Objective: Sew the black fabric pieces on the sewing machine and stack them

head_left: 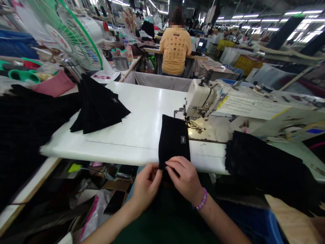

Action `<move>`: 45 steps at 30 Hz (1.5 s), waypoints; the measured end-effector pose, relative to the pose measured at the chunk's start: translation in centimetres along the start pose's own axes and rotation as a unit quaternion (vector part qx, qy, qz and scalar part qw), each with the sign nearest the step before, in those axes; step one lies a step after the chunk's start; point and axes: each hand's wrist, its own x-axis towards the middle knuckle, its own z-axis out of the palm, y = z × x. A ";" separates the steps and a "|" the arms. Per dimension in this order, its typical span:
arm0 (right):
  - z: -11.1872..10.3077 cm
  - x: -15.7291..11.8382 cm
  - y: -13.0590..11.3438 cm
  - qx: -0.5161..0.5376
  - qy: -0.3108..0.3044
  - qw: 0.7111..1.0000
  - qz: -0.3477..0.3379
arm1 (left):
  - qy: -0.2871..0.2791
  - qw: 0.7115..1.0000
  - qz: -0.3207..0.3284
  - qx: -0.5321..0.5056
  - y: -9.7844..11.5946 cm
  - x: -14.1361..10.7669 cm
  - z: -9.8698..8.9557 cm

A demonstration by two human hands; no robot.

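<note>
A black fabric piece (173, 140) with a small dark label (183, 139) near its right side lies on the white table, its near end hanging over the front edge. My left hand (148, 181) pinches the near left corner of this fabric. Close beside it, my right hand (183, 176), with a purple bead bracelet at the wrist, pinches the same near edge. The far right side of the cloth reaches the needle area of a sewing machine (203, 96); whether it lies under the presser foot I cannot tell.
Stacked black pieces (100, 106) lie on the table's left, one bearing a label. Another black pile (264, 166) drapes over the front edge at right. A green fan (73, 37) stands at back left. A person in a yellow shirt (175, 51) sits ahead, facing away.
</note>
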 end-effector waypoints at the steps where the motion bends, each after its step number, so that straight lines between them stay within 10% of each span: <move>1: 0.0 0.1 -0.1 -0.007 0.005 1.000 -0.008 | 0.009 0.999 0.023 0.025 0.3 0.1 -0.1; 8: -0.3 1.0 -0.8 -0.058 0.026 0.990 -0.129 | 0.064 0.979 0.131 0.144 1.5 0.4 -0.9; 23: -0.5 1.1 -0.5 -0.081 0.018 0.984 -0.155 | 0.102 0.963 0.197 0.156 1.6 0.4 -0.8; 30: -0.4 1.2 -0.7 -0.090 0.032 0.979 -0.178 | 0.065 0.985 0.145 0.067 2.7 0.3 -1.1; 37: -0.6 1.2 -0.8 -0.092 0.026 0.982 -0.164 | -0.028 0.989 -0.077 -0.126 2.5 0.3 -1.1; 41: -1.4 0.2 0.2 -0.166 0.060 0.981 -0.074 | -0.037 0.978 -0.151 -0.138 1.5 0.0 -1.4; 45: -2.3 -1.5 1.6 -0.123 0.150 0.966 0.170 | -0.006 0.976 -0.182 -0.119 0.9 -0.4 -1.7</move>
